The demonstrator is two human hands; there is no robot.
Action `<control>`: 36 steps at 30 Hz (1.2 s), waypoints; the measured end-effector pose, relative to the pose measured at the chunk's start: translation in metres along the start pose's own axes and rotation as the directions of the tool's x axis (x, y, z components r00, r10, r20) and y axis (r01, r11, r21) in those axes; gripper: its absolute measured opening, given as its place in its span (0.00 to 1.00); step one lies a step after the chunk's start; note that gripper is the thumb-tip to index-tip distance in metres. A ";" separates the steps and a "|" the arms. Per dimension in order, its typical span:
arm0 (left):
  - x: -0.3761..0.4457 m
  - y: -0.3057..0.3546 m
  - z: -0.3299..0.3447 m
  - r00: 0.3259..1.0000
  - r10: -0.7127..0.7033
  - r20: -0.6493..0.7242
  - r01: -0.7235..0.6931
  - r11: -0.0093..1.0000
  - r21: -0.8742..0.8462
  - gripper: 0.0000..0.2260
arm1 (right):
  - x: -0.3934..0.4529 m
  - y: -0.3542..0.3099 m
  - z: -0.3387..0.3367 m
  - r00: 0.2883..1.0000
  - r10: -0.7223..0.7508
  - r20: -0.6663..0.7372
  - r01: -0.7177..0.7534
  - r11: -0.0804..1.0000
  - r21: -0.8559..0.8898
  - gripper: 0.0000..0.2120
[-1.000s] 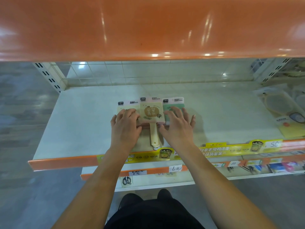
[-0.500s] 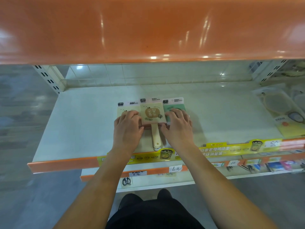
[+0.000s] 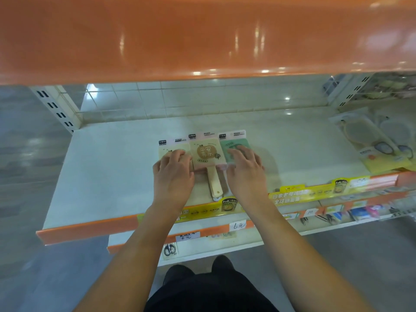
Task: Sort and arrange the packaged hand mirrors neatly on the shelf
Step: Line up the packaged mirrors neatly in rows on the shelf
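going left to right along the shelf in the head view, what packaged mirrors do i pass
cream mirror pack under the left hand → tan mirror pack in the middle → green mirror pack under the right hand → loose packs at the far right

A shop: orange-edged shelf [image 3: 94, 230] with handwritten price tags [image 3: 239, 225] and packaged goods [image 3: 362, 143].

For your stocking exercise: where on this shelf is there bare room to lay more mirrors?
Bare shelf runs from the left upright to the left hand, and behind the hand mirrors to the tiled back. It is crowded at the right end, with round packaged mirrors.
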State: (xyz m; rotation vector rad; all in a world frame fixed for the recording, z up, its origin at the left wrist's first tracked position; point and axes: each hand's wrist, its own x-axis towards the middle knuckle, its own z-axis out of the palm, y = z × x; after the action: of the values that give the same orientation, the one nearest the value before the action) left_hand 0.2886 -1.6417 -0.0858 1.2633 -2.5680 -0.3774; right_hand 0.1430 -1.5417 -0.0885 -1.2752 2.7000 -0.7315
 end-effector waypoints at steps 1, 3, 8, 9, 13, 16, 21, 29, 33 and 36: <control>0.000 0.000 -0.002 1.000 0.010 -0.006 -0.010 1.000 -0.006 0.17 | -0.003 -0.001 -0.001 0.999 -0.009 -0.035 0.010 1.000 0.014 0.18; -0.001 0.002 -0.005 0.999 0.035 -0.022 -0.035 0.999 -0.031 0.16 | -0.010 -0.004 -0.003 0.995 -0.022 -0.096 0.025 0.999 0.028 0.17; -0.005 0.017 -0.011 0.989 0.146 -0.020 -0.148 0.983 -0.108 0.15 | -0.031 -0.007 -0.016 0.987 0.035 -0.157 -0.039 0.999 -0.028 0.17; -0.006 0.022 -0.010 0.982 0.185 -0.030 -0.187 0.974 -0.127 0.15 | -0.036 -0.005 -0.019 0.984 0.058 -0.166 -0.064 0.997 -0.033 0.17; -0.012 0.045 -0.002 0.952 0.306 0.006 -0.302 0.941 -0.150 0.15 | -0.055 0.009 -0.029 0.977 0.139 -0.162 -0.147 0.988 -0.040 0.18; -0.020 0.063 0.005 0.924 0.383 0.025 -0.374 0.914 -0.158 0.16 | -0.070 0.022 -0.035 0.963 0.197 -0.184 -0.209 0.977 -0.047 0.18; -0.032 0.099 0.015 0.876 0.481 0.037 -0.469 0.867 -0.172 0.16 | -0.089 0.050 -0.051 0.936 0.235 -0.261 -0.254 0.967 -0.037 0.18; -0.051 0.176 0.043 0.838 0.543 0.058 -0.525 0.831 -0.186 0.17 | -0.109 0.124 -0.086 0.915 0.305 -0.263 -0.317 0.948 -0.006 0.19; -0.062 0.229 0.059 0.831 0.552 0.073 -0.538 0.830 -0.147 0.17 | -0.119 0.174 -0.107 0.907 0.333 -0.258 -0.346 0.938 -0.002 0.20; -0.068 0.266 0.070 0.839 0.534 0.101 -0.523 0.844 -0.119 0.17 | -0.122 0.209 -0.122 0.913 0.328 -0.245 -0.336 0.942 0.009 0.20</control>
State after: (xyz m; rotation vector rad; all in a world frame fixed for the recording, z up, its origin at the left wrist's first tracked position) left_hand 0.1102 -1.4229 -0.0686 0.4630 -2.8302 -0.4546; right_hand 0.0431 -1.2901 -0.0904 -0.7351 3.0216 -0.8481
